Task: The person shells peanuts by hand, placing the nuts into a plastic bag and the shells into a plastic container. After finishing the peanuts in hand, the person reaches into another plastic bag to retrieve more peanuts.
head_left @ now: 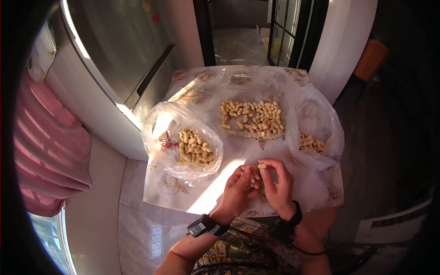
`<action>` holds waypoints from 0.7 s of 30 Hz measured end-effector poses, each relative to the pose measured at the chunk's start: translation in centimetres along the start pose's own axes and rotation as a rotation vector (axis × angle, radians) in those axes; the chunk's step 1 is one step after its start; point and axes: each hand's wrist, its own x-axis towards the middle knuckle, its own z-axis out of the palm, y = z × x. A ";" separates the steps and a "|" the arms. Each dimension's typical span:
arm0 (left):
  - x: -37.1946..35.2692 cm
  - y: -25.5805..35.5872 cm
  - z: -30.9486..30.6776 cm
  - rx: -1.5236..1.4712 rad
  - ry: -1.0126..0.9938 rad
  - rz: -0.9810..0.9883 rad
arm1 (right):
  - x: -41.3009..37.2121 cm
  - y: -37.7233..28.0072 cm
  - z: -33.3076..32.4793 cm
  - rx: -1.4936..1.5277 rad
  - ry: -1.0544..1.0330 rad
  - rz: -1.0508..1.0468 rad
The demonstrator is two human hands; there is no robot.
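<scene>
Over the near edge of the table, my left hand (237, 188) is closed around several peanuts (252, 180), some showing between its fingers. Just beside it, my right hand (279, 184) pinches a single peanut (261, 165) between thumb and fingertip. Beyond both hands lies a clear plastic box (253, 135) with its lid open, holding many unshelled peanuts (266, 117). A clear plastic bag (156, 121) on the left has a pile of peanuts (195, 147) in it. Another clear bag (316, 107) on the right contains a smaller pile of peanuts (311, 143).
The table has a pale flowered cloth (176, 192). A refrigerator (123, 50) stands along the left side, near a pink curtain (50, 146). Behind the table is a doorway with a black-framed glass door (284, 32). An orange stool (370, 58) is at far right.
</scene>
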 end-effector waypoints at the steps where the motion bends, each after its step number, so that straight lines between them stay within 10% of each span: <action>1: 0.0 0.1 0.0 0.000 0.000 0.000 | 0.1 0.0 0.0 0.000 0.001 0.000; 21: -0.1 -0.3 0.1 0.010 0.015 0.033 | -0.1 0.4 0.1 -0.003 0.033 -0.071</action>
